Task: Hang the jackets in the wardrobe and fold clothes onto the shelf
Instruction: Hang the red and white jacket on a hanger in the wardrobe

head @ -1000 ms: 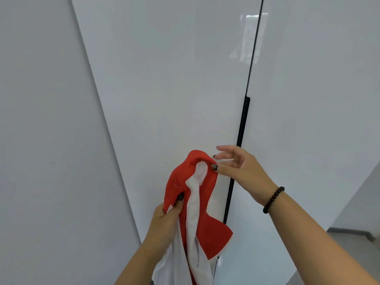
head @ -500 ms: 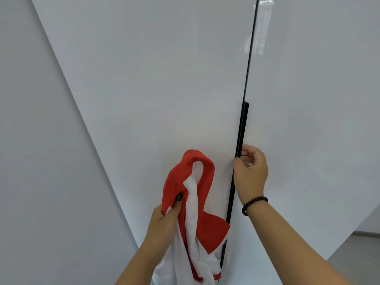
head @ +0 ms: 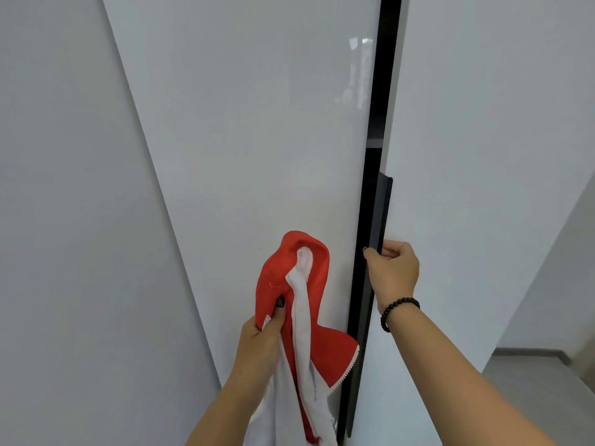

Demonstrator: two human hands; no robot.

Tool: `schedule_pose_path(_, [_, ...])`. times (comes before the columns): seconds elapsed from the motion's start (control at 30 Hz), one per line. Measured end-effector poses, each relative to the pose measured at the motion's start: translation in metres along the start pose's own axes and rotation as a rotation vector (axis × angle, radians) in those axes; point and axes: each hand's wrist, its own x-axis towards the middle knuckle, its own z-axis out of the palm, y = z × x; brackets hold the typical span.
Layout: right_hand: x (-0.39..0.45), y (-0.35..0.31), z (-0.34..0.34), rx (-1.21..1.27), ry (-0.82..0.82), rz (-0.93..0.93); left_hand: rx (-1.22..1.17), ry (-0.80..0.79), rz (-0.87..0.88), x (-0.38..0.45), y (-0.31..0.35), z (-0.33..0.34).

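Note:
A red and white jacket (head: 309,275) with a zip hangs bunched in front of the glossy white left wardrobe door (head: 251,123). My left hand (head: 260,346) grips it low down, thumb pressed on the red cloth. My right hand (head: 392,272), a dark bead bracelet on its wrist, curls its fingers round the long black handle (head: 381,214) on the edge of the right wardrobe door (head: 489,140). That door stands slightly ajar, and a dark gap (head: 384,75) shows a shelf edge inside.
A plain white wall (head: 64,220) runs down the left side. At the lower right a grey floor (head: 547,381) and another wall (head: 563,268) show past the right door.
My right hand left the jacket, took the black handle and pulled the right door ajar, opening a dark gap. My left hand kept holding the jacket.

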Motion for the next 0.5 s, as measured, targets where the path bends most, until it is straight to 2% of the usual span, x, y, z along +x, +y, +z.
schedule_pose_path(0.17, [-0.033, -0.005, -0.047, -0.119, 0.042, -0.077, 0.047, -0.055, -0.001, -0.039, 0.0, -0.009])
schedule_pose_path(0.37, [-0.059, -0.018, -0.102, -0.198, -0.001, -0.086, 0.074, -0.165, -0.005, -0.077, -0.008, 0.006])
schedule_pose_path(0.5, [-0.076, -0.022, -0.145, -0.254, 0.088, -0.123, 0.078, -0.269, -0.005, -0.105, -0.014, 0.021])
